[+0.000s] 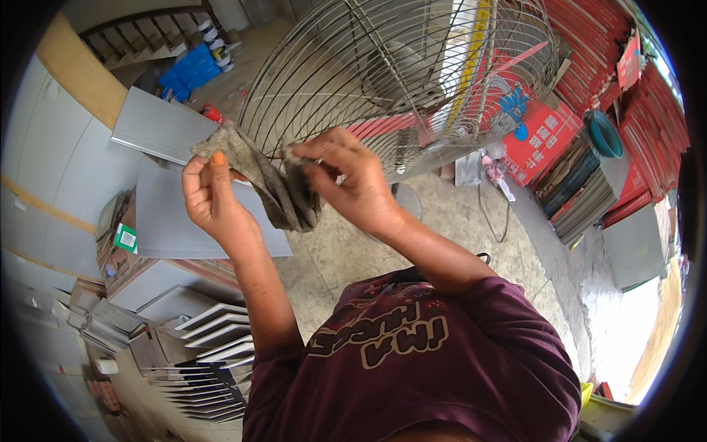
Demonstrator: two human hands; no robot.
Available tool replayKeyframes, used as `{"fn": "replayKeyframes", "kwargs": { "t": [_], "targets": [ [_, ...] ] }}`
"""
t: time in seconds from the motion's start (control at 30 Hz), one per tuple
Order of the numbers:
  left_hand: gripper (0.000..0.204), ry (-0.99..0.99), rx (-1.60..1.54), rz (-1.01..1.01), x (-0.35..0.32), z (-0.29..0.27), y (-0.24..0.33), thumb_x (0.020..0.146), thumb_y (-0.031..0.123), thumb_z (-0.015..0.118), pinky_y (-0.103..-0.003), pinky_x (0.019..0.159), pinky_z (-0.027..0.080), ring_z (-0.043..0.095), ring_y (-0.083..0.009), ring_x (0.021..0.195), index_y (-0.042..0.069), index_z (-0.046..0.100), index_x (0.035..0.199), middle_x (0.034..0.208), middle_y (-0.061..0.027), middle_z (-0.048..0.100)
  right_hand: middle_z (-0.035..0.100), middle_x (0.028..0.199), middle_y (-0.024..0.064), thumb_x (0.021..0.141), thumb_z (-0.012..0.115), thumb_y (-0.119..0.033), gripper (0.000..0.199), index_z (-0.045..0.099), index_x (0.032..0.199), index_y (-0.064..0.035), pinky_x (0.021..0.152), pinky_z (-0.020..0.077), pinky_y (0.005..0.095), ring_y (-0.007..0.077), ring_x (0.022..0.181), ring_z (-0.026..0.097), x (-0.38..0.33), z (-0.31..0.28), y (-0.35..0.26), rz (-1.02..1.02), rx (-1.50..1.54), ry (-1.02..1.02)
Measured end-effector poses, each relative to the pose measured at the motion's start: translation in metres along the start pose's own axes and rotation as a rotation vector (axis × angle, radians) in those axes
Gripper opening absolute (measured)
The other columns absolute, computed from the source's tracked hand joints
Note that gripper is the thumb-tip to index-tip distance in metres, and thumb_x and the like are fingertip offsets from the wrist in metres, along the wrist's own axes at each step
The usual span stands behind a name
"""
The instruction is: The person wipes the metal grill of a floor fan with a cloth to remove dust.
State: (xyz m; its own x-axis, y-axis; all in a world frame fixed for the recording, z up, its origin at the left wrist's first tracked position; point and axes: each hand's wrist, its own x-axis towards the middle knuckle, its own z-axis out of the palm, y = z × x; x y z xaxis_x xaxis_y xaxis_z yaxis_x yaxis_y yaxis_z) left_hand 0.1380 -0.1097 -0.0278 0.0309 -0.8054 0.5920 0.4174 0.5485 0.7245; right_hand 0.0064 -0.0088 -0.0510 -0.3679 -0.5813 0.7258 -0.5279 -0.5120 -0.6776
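A dirty grey cloth [269,193] hangs in folds between my two hands, in front of a large fan's wire guard [324,103]. My left hand [217,195] pinches the cloth's upper left end between thumb and fingers; the thumb's tip looks orange. With bent fingers, my right hand [357,177] grips the other end, close against the guard's lower edge. Whether those fingers also touch the wires I cannot tell. Behind the wires are reddish fan blades [390,127] and a blue part at the hub [515,99].
Grey panels [206,210] stand to the left, above a rack of upright tiles or boards [213,331]. Red cartons [541,140] and a green basin [604,134] are at the right. Blue packages [190,70] lie far left near a stair railing [147,31]. A cable loops on the floor.
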Motion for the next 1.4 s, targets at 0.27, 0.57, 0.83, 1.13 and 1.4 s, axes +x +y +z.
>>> {"fn": "replayKeyframes", "kwargs": {
  "t": [0.27, 0.57, 0.83, 1.13, 1.4],
  "targets": [
    [0.011, -0.166, 0.008, 0.265, 0.011, 0.061, 0.031, 0.093, 0.001, 0.062, -0.021, 0.061, 0.044, 0.053, -0.0081, 0.066, -0.002, 0.054, 0.100, 0.079, -0.0057, 0.061, 0.050, 0.105, 0.0048, 0.090, 0.054, 0.011, 0.025, 0.057, 0.113, 0.0023, 0.070, 0.0537, 0.0214, 0.0140, 0.085, 0.067, 0.008, -0.062, -0.005, 0.118, 0.411, 0.363],
    [0.016, -0.360, 0.297, 0.668, 0.003, 0.124, 0.014, 0.079, -0.004, 0.070, -0.028, 0.063, 0.048, 0.059, -0.0184, 0.074, 0.004, 0.062, 0.091, 0.090, -0.0073, 0.064, 0.059, 0.100, 0.0120, 0.080, 0.060, 0.008, 0.032, 0.063, 0.110, -0.0033, 0.065, 0.0518, 0.0298, 0.0232, 0.081, 0.064, 0.043, -0.068, -0.018, -0.242, -0.282, 0.459],
    [0.019, -0.340, 0.466, 0.855, -0.005, 0.107, 0.009, 0.079, -0.005, 0.069, -0.036, 0.075, 0.051, 0.062, -0.0291, 0.093, 0.003, 0.062, 0.095, 0.094, -0.0113, 0.066, 0.058, 0.102, 0.0137, 0.079, 0.059, 0.007, 0.036, 0.060, 0.113, -0.0043, 0.066, 0.0526, 0.0359, 0.0301, 0.081, 0.063, 0.034, -0.054, -0.019, -0.266, -0.329, 0.368],
    [0.020, -0.248, 0.461, 0.728, -0.015, 0.064, -0.017, 0.081, -0.006, 0.068, -0.036, 0.077, 0.051, 0.062, -0.0301, 0.096, 0.002, 0.061, 0.098, 0.107, -0.0177, 0.062, 0.059, 0.100, 0.0102, 0.079, 0.062, 0.003, 0.033, 0.061, 0.110, -0.0069, 0.061, 0.0539, 0.0365, 0.0296, 0.078, 0.065, 0.023, -0.027, -0.010, -0.245, -0.317, 0.253],
    [0.023, -0.178, 0.531, 0.568, -0.029, 0.018, -0.037, 0.081, -0.009, 0.066, -0.038, 0.084, 0.049, 0.060, -0.0293, 0.098, 0.002, 0.057, 0.100, 0.108, -0.0156, 0.061, 0.058, 0.095, 0.0041, 0.074, 0.067, -0.002, 0.032, 0.062, 0.104, -0.0102, 0.057, 0.0537, 0.0355, 0.0253, 0.073, 0.064, 0.010, 0.001, 0.003, -0.199, -0.423, 0.125]
  ]
}}
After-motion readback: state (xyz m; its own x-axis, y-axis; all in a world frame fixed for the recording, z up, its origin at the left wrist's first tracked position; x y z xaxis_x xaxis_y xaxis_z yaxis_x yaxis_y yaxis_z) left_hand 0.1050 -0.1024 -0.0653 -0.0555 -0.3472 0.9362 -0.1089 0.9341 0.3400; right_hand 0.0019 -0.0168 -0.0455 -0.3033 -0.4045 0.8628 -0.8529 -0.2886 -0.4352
